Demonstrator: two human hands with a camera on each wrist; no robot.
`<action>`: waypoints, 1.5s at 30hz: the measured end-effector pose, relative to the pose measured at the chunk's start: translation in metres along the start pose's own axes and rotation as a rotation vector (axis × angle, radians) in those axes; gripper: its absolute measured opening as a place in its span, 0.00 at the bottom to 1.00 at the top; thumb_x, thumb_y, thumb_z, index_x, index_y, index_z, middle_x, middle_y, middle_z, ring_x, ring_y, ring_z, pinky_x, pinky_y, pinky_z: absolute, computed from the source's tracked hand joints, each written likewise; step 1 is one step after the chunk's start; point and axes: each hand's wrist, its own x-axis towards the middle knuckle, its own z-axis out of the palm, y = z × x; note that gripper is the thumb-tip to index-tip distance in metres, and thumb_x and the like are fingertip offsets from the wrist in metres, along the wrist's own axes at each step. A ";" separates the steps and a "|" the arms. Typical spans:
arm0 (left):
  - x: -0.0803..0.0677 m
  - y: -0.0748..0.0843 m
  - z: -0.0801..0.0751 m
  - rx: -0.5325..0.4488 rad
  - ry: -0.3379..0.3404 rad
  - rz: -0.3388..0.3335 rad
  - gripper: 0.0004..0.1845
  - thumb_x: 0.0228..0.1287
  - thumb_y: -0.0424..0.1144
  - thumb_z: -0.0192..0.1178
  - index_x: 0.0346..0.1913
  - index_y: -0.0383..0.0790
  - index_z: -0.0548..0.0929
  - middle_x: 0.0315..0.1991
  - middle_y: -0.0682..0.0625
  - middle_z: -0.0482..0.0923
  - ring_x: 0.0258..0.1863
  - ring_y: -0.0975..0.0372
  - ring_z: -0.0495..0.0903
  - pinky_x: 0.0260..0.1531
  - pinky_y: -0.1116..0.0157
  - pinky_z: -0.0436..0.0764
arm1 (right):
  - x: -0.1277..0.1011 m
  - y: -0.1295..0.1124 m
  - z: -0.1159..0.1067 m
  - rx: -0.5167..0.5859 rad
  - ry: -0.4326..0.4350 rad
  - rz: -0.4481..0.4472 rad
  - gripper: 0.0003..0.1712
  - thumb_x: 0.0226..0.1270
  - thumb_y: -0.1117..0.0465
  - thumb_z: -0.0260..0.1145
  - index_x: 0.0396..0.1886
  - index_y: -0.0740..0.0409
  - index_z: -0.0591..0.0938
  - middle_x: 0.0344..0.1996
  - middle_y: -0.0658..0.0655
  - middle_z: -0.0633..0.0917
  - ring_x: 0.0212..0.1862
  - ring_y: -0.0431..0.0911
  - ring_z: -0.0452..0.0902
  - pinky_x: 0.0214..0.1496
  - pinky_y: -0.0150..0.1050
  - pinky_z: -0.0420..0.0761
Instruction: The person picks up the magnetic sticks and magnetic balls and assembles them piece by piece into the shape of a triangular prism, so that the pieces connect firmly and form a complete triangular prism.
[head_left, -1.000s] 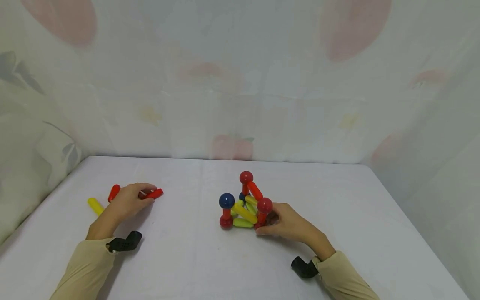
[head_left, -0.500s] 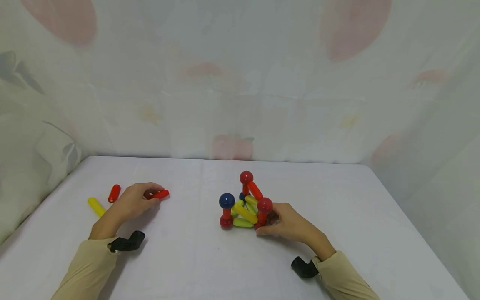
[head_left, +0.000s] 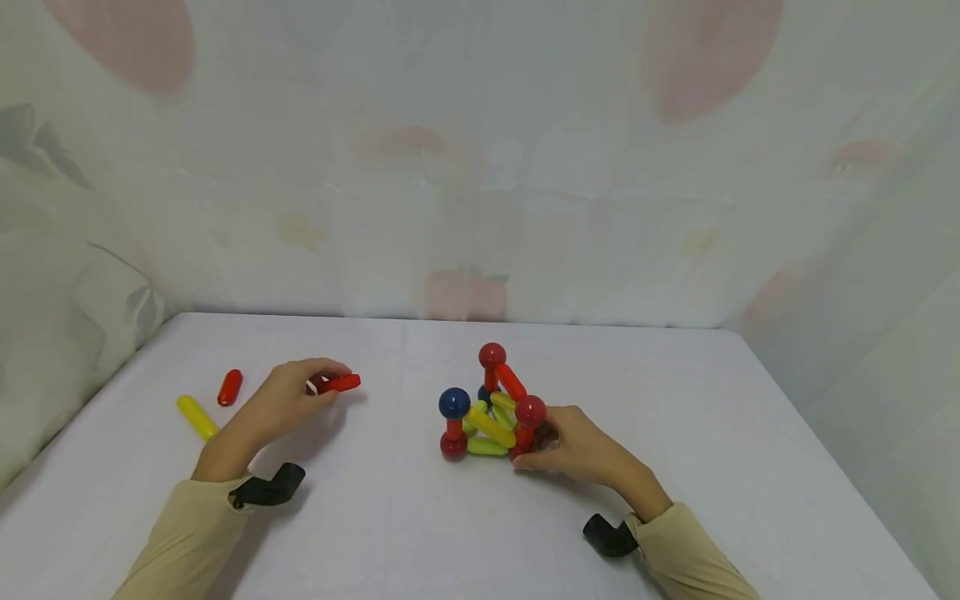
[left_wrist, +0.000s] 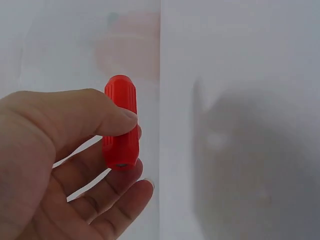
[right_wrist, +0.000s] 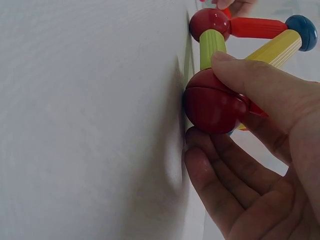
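Nearest the camera, the right hand (head_left: 581, 450) is resting on the white table (head_left: 420, 533) and pinching a red ball (right_wrist: 215, 107) at the bottom near corner of the rod-and-ball structure (head_left: 491, 408), thumb on one side of the ball and fingers curling under the other. That structure is standing near the middle of the table, its yellow-green rods (head_left: 487, 425) and red rods joining red balls and a blue ball (head_left: 454, 402), with another red ball (head_left: 492, 356) sitting at its top.

A little farther out and to the left, the left hand (head_left: 281, 404) is holding a red rod (head_left: 339, 383) just above the table, pinching it between thumb and fingertips; the rod is lying roughly level, well apart from the structure.

Beyond that hand, near the left edge, a yellow rod (head_left: 197, 417) and a second, shorter red rod (head_left: 228, 387) are lying loose on the table, close to each other but not touching
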 end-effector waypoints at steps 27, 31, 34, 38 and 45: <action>-0.001 0.045 0.014 -0.047 0.083 0.131 0.18 0.63 0.30 0.65 0.56 0.40 0.84 0.47 0.45 0.86 0.44 0.54 0.83 0.43 0.58 0.83 | 0.002 0.002 0.000 -0.021 0.002 -0.005 0.18 0.57 0.52 0.77 0.43 0.53 0.82 0.35 0.46 0.86 0.39 0.40 0.81 0.44 0.32 0.81; -0.001 0.053 0.017 -0.060 0.083 0.145 0.17 0.63 0.30 0.64 0.55 0.42 0.84 0.47 0.46 0.86 0.44 0.55 0.82 0.42 0.61 0.82 | 0.002 0.003 0.000 -0.021 0.007 -0.003 0.18 0.57 0.52 0.77 0.42 0.53 0.82 0.34 0.46 0.86 0.39 0.40 0.81 0.44 0.32 0.81; -0.002 0.058 0.019 -0.057 0.088 0.155 0.17 0.63 0.30 0.64 0.55 0.42 0.85 0.47 0.46 0.86 0.44 0.56 0.82 0.42 0.61 0.82 | 0.002 0.002 0.001 -0.018 0.008 -0.004 0.18 0.57 0.52 0.77 0.43 0.53 0.82 0.34 0.46 0.86 0.39 0.40 0.81 0.44 0.32 0.81; -0.003 0.064 0.022 -0.060 0.112 0.178 0.18 0.63 0.30 0.64 0.56 0.42 0.84 0.47 0.47 0.86 0.44 0.56 0.82 0.43 0.58 0.83 | 0.004 0.002 0.001 -0.017 0.006 -0.006 0.18 0.57 0.52 0.77 0.43 0.53 0.82 0.35 0.46 0.86 0.39 0.40 0.80 0.44 0.32 0.81; -0.003 0.075 0.025 -0.085 0.147 0.230 0.18 0.64 0.30 0.65 0.57 0.42 0.84 0.47 0.46 0.87 0.44 0.55 0.83 0.44 0.56 0.84 | 0.005 0.004 0.001 -0.015 0.008 0.006 0.19 0.56 0.53 0.77 0.45 0.53 0.82 0.35 0.46 0.86 0.39 0.41 0.80 0.45 0.31 0.81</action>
